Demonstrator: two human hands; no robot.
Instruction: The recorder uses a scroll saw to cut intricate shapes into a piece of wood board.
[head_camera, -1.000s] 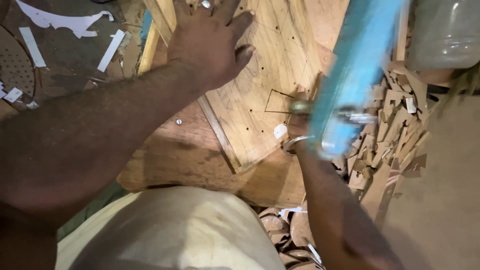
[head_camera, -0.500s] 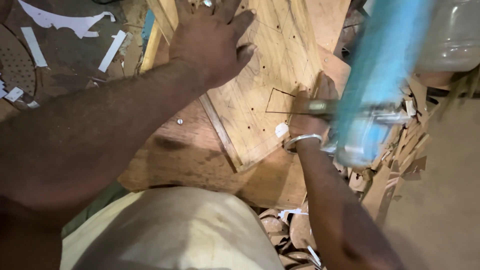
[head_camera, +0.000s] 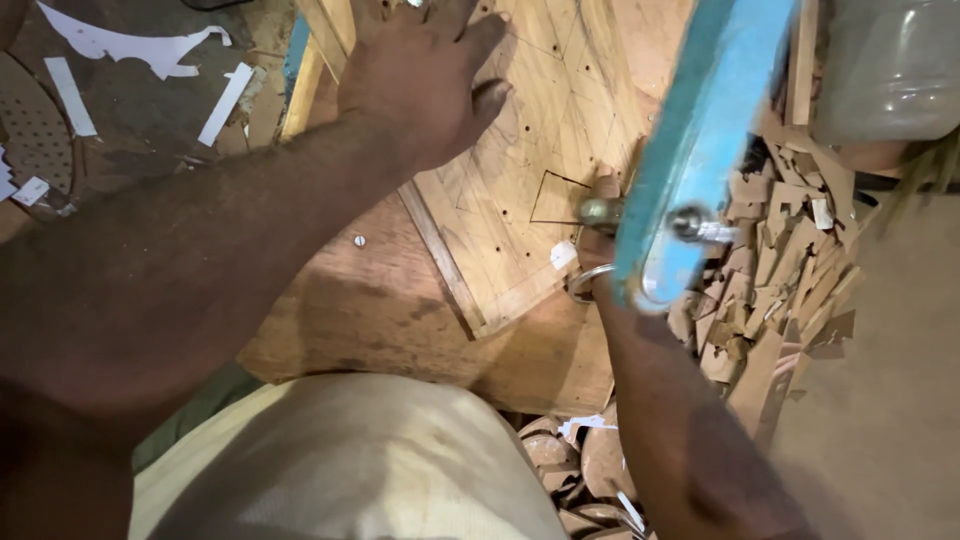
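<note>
Plywood panel (head_camera: 540, 150) lies flat on the surface under the left hand (head_camera: 415, 85), whose grip is spread, pressing it down. Right hand (head_camera: 598, 215), just beside the pencilled square cut-out, closes its grip on a blue-framed saw (head_camera: 700, 140); most marked lines look uncut, offcuts (head_camera: 790, 270) heaped beyond.

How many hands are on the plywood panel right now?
1. The left hand lies flat on the plywood panel near its top. The right hand is at the panel's right edge, mostly hidden behind the blue saw frame; contact unclear.
</note>
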